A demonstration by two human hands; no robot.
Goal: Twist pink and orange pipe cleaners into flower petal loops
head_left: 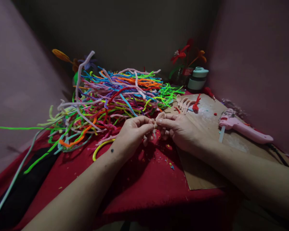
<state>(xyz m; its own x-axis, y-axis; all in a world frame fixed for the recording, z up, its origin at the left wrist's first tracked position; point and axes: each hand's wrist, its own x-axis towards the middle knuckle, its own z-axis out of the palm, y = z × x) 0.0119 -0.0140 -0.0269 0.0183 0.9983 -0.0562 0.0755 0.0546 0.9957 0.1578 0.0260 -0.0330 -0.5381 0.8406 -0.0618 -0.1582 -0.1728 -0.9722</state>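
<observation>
Red cloth (146, 192) lay nearest; above it, left hand (136, 128) and right hand (183, 130) both pinched a small pale pink fuzzy piece (160, 116), held between them; brown board (202, 176) lay to the right, pink glue gun (245, 130) on it; multicoloured fuzzy stems (125, 93) heaped beyond left hand; lidded container (197, 84), red flower (179, 55) at back.

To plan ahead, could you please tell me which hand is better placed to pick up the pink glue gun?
Probably the right hand: it is nearer the pink glue gun, while the left hand would need to reach across. Both pinch a pale piece.
</observation>
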